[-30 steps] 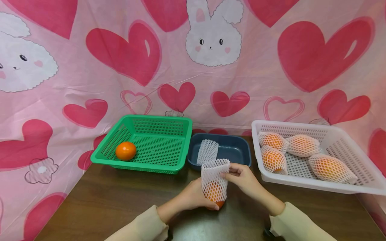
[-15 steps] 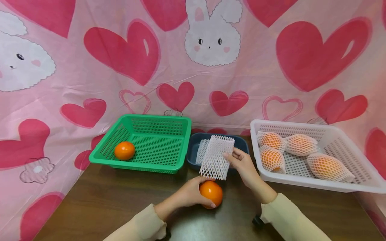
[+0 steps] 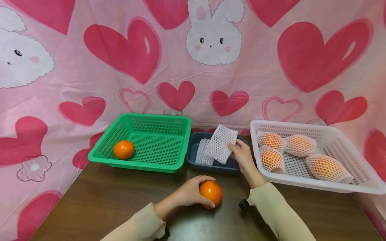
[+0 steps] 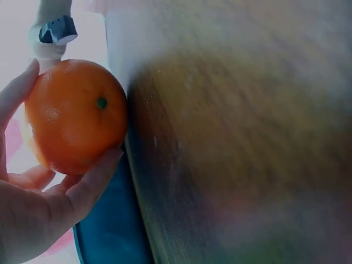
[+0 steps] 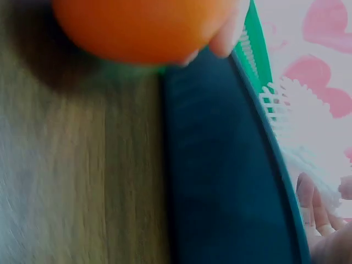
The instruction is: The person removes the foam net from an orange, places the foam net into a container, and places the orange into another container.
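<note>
My left hand curls its thumb and fingers round a bare orange at the front middle of the table. In the left wrist view the orange shows its small green stem spot, with fingertips on both sides. My right hand pinches a white foam net sleeve by its right edge, over the dark blue tray. The sleeve looks flat and holds no fruit. Behind it in the tray lies another foam net sleeve, partly covered in the head view.
At the left stands a green basket with one bare orange in it. A white basket at the right holds several net-wrapped oranges. A pink heart-print cloth hangs behind the table.
The foam net sleeve has come off the orange. My right hand has lifted it up and away, to over the blue tray. The left hand stays round the orange.
</note>
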`<action>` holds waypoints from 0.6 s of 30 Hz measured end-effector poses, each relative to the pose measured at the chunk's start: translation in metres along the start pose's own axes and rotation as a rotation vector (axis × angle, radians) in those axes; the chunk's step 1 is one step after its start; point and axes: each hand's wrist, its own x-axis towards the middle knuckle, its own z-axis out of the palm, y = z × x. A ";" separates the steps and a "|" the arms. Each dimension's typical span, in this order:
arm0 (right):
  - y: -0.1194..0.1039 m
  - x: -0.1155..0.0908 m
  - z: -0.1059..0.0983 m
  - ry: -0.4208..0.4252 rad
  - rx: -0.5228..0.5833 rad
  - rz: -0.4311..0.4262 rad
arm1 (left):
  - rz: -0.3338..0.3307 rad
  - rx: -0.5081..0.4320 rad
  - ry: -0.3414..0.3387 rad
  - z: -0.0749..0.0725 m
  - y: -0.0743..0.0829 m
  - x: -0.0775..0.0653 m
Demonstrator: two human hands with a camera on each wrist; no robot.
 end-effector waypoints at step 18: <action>0.005 0.022 -0.011 -0.146 -0.632 0.018 | -0.005 0.000 -0.006 0.000 0.001 0.000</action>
